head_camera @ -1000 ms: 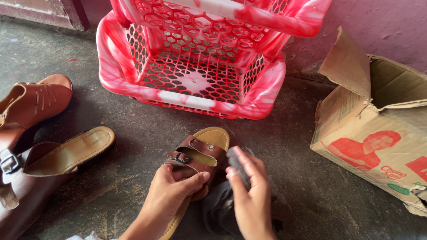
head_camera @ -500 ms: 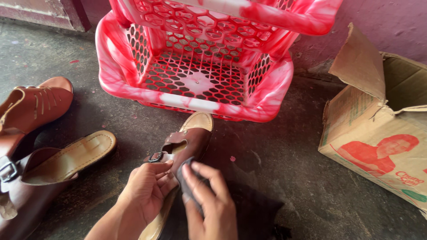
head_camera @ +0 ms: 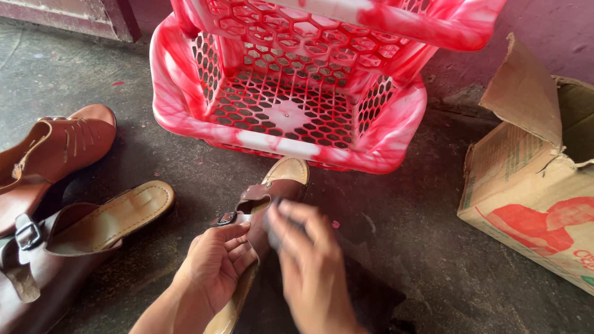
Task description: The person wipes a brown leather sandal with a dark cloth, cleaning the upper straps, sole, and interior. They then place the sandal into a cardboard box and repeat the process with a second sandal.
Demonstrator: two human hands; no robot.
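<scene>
A brown strapped sandal (head_camera: pixel 275 185) with a tan insole is tilted on its side just above the floor, toe pointing at the red rack. My left hand (head_camera: pixel 216 269) grips it by the buckle strap and sole edge. My right hand (head_camera: pixel 309 266), blurred, presses a dark grey cloth (head_camera: pixel 365 297) against the sandal's brown upper. The cloth trails down to the floor under that hand.
A red and white plastic lattice rack (head_camera: pixel 284 145) stands right behind the sandal. Several other brown sandals (head_camera: pixel 93 216) lie at the left on the concrete floor. An open cardboard box (head_camera: pixel 532 192) sits at the right against a pink wall.
The sandal was turned from flat to on its side. My right hand with the cloth moved from the sandal's right edge onto its upper strap and rubs there.
</scene>
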